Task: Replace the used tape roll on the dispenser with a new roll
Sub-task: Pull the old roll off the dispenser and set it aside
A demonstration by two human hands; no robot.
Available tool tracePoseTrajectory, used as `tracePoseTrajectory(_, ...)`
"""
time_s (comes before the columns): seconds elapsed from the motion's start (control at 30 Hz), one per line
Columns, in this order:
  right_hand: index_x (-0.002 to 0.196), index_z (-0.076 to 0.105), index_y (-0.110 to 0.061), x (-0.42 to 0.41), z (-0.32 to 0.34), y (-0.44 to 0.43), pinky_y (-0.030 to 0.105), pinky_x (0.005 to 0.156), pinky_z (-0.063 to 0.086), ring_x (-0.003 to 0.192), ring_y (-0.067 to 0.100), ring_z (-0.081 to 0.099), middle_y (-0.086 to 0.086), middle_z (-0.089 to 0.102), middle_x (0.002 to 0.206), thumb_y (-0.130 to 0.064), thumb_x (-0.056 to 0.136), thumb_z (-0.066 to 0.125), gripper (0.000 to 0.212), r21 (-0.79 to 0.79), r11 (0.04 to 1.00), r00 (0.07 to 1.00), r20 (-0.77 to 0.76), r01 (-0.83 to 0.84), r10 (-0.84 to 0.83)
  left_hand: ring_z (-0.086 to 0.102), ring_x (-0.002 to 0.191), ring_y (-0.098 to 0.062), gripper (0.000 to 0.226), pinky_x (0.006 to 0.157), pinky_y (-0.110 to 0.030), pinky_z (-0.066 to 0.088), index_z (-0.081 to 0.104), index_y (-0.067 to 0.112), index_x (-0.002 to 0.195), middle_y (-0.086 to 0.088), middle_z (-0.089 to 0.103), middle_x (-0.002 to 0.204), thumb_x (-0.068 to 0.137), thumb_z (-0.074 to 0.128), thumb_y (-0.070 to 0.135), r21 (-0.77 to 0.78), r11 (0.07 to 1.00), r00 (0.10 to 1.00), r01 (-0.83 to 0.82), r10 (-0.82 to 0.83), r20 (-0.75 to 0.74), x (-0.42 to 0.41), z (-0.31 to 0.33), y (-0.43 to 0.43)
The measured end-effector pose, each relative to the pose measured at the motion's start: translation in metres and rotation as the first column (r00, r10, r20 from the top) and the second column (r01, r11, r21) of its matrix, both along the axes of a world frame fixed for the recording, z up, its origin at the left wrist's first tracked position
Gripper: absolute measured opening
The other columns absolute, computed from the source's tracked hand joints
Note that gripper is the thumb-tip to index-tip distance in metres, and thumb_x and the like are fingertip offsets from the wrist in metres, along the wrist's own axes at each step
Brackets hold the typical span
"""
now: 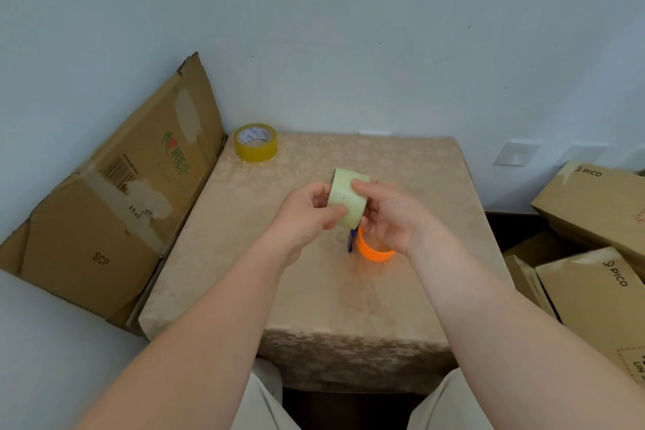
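A pale, nearly clear tape roll (347, 197) is held above the middle of the table between both hands. My left hand (307, 216) pinches its left side and lower edge. My right hand (387, 216) grips its right side, with a finger laid over the top. Below the roll, an orange dispenser (373, 250) with a blue part shows under my right hand; most of it is hidden. A yellow tape roll (256, 142) lies flat at the table's far left corner, apart from both hands.
The small table (349, 290) has a beige patterned cloth and stands against a pale wall. A flattened cardboard box (115, 195) leans at the left. Stacked PICO cartons (593, 255) sit at the right. My knees are at the table's near edge.
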State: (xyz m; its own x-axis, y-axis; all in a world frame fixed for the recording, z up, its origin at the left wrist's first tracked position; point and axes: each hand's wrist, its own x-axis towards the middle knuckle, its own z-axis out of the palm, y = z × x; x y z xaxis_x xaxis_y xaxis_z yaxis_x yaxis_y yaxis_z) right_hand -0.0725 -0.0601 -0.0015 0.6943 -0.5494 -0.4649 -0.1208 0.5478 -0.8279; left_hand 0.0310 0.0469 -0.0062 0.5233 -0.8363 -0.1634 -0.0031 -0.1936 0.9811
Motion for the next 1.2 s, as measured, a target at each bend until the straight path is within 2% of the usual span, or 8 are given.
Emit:
tracePoseTrajectory(0.23, 0.088, 0.065, -0.017, 0.002, -0.005, -0.008, 0.021, 0.053, 0.040, 0.065, 0.011, 0.055, -0.001, 0.063, 0.077, -0.033, 0.092, 0.055, 0.020, 0.026, 0.999, 0.995, -0.096, 0.030, -0.027, 0.054, 0.068, -0.006, 0.017, 0.059, -0.014, 0.042, 0.062, 0.017, 0.078, 0.003, 0.063, 0.077, 0.077, 0.059, 0.000, 0.010, 1.000, 0.999, 0.014, -0.014, 0.046, 0.002, 0.001, -0.006)
tracePoseTrajectory(0.37, 0.085, 0.064, -0.018, 0.006, -0.006, -0.011, 0.018, 0.049, 0.039, 0.061, 0.008, 0.052, -0.004, 0.061, 0.072, -0.032, 0.093, 0.055, 0.019, 0.011, 0.998, 0.994, -0.097, 0.060, -0.058, 0.055, 0.069, -0.004, 0.010, 0.056, -0.010, 0.042, 0.063, 0.019, 0.084, 0.006, 0.064, 0.079, 0.083, 0.060, 0.009, 0.000, 1.000, 0.999, 0.000, 0.000, 0.035, 0.003, -0.005, -0.012)
tracePoseTrajectory(0.57, 0.086, 0.063, -0.017, 0.017, -0.014, -0.028, 0.020, 0.054, 0.039, 0.061, 0.008, 0.051, -0.003, 0.060, 0.072, -0.034, 0.095, 0.052, 0.022, -0.052, 0.997, 0.989, -0.131, 0.056, -0.063, 0.052, 0.079, -0.012, 0.014, 0.070, -0.025, 0.041, 0.064, 0.012, 0.093, 0.001, 0.062, 0.085, 0.088, 0.057, 0.022, 0.031, 0.998, 0.998, -0.054, 0.055, -0.020, 0.009, -0.016, -0.028)
tracePoseTrajectory(0.73, 0.088, 0.062, -0.017, 0.031, -0.013, -0.055, 0.020, 0.053, 0.041, 0.062, 0.008, 0.054, -0.003, 0.062, 0.074, -0.030, 0.095, 0.052, 0.018, -0.122, 0.988, 0.988, -0.111, 0.097, -0.110, 0.056, 0.080, -0.012, 0.014, 0.071, -0.025, 0.045, 0.062, 0.017, 0.085, 0.002, 0.062, 0.083, 0.092, 0.050, 0.021, 0.026, 0.997, 0.995, -0.078, 0.079, -0.056, 0.018, -0.016, -0.060)
tracePoseTrajectory(0.83, 0.087, 0.060, -0.021, 0.039, -0.014, -0.078, 0.021, 0.052, 0.041, 0.067, 0.011, 0.055, -0.002, 0.061, 0.079, -0.027, 0.093, 0.056, 0.010, -0.234, 0.969, 0.991, -0.086, 0.077, -0.100, 0.058, 0.095, -0.015, 0.019, 0.080, -0.031, 0.052, 0.064, 0.017, 0.097, -0.002, 0.064, 0.101, 0.093, 0.046, 0.020, 0.046, 0.992, 0.990, -0.121, 0.124, -0.065, 0.025, -0.017, -0.086)
tracePoseTrajectory(0.97, 0.078, 0.061, -0.021, 0.051, -0.020, -0.113, 0.026, 0.062, 0.037, 0.072, 0.013, 0.049, -0.002, 0.058, 0.081, -0.026, 0.088, 0.058, 0.011, -0.519, 0.850, 0.961, -0.179, 0.089, -0.210, 0.053, 0.097, -0.010, 0.033, 0.089, -0.034, 0.050, 0.054, 0.022, 0.124, 0.005, 0.057, 0.110, 0.091, 0.049, 0.020, 0.109, 0.976, 0.982, -0.189, 0.189, 0.013, 0.035, -0.020, -0.119)
tracePoseTrajectory(1.07, 0.069, 0.057, -0.020, 0.053, -0.031, -0.146, 0.030, 0.059, 0.035, 0.063, 0.015, 0.045, -0.001, 0.051, 0.068, -0.022, 0.086, 0.055, 0.017, -0.693, 0.715, 0.891, -0.261, 0.095, -0.371, 0.054, 0.090, -0.014, 0.031, 0.083, -0.033, 0.053, 0.059, 0.019, 0.116, -0.002, 0.058, 0.107, 0.086, 0.052, 0.016, 0.192, 0.964, 0.983, -0.182, 0.183, 0.015, 0.048, -0.024, -0.144)
tracePoseTrajectory(1.2, 0.054, 0.036, -0.015, 0.045, -0.051, -0.188, 0.027, 0.045, 0.019, 0.055, 0.022, 0.036, 0.002, 0.036, 0.053, -0.013, 0.084, 0.049, 0.033, -0.853, 0.502, 0.752, -0.424, -0.144, -0.505, 0.055, 0.090, -0.018, 0.022, 0.083, -0.036, 0.052, 0.064, 0.017, 0.099, -0.003, 0.061, 0.098, 0.082, 0.053, 0.010, 0.228, 0.966, 0.992, -0.123, 0.119, 0.034, 0.060, -0.028, -0.173)
